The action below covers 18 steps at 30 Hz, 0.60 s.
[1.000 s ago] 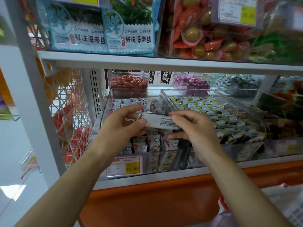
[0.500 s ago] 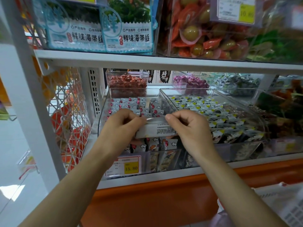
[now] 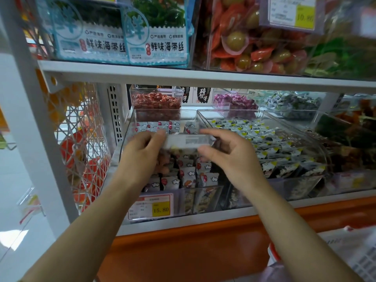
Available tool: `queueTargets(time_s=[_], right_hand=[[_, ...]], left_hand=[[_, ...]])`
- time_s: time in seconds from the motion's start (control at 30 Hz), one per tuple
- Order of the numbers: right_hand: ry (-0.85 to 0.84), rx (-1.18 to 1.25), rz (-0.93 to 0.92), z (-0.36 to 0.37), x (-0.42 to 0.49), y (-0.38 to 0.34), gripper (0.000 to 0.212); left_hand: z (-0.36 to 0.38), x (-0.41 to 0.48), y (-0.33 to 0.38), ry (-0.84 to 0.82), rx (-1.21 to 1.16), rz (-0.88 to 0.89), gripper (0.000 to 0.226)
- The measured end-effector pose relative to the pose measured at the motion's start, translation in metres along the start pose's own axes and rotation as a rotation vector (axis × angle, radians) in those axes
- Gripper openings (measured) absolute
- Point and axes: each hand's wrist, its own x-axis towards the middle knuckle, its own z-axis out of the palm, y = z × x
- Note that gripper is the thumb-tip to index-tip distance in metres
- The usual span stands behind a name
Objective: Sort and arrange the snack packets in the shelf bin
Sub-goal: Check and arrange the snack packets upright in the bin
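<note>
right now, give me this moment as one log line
left hand: grips packet end | right hand: pinches other end | packet: held above bin | bin: holds upright packets

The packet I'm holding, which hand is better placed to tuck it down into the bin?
Probably left: the left hand grips the packet directly above the bin; the right hand only pinches its end, over the neighbouring bin.

The pinched packet (image 3: 188, 141) is blurred, its print unreadable.
</note>
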Motion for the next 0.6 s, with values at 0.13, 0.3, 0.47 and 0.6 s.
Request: queueTargets(time_s=[0.13, 0.3, 0.47, 0.6], right_hand=[[0.333, 0.11, 0.088, -0.006, 0.009, 0.006, 0.023], [0.396, 0.138, 0.141, -0.011, 0.016, 0.013, 0.012], [0.388, 0.121, 0.131, -0.011, 0.018, 0.016, 0.017], [0.379, 0.101, 0.124, -0.01, 0.019, 0.017, 0.019]], left_hand=[[0.001, 0.011, -0.005, 0.072, 0.266, 0.151, 0.018], [0.01, 0.032, -0.016, -0.072, 0.718, 0.291, 0.034], [0.026, 0.051, -0.03, -0.296, 1.126, 0.333, 0.05], [0.036, 0.059, -0.041, -0.398, 1.256, 0.256, 0.065]])
